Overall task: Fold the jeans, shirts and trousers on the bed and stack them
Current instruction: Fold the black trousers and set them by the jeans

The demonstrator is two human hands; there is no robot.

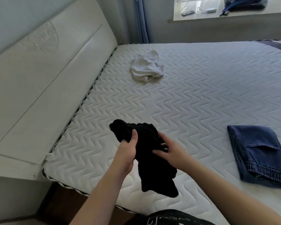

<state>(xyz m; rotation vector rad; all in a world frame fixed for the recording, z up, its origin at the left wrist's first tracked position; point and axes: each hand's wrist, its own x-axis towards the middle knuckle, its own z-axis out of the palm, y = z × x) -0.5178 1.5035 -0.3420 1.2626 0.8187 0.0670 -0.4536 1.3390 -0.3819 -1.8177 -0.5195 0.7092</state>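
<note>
While you hold the black garment point(150, 153) bunched up above the near edge of the bed point(201, 98), you are at the start of a fold: the piece is picked up but not yet opened out. Your left hand point(126, 153) grips it, thumb over the top and fingers curled underneath, with one wad of cloth sticking out beyond your thumb toward the headboard point(44, 75). Your right hand point(170, 151) has its fingers spread and lying on the cloth; whether they pinch it or only rest there, I cannot tell. The rest of the garment hangs down below both palms. Next, I judge you need to find a hem or waistband, shake the cloth open and lay it flat ahead of your fingers. The folded jeans point(258, 156) lie well to the right of your right hand, the likely base for the stack. The crumpled white garment point(147, 68) waits far beyond your fingertips, still unfolded.
</note>
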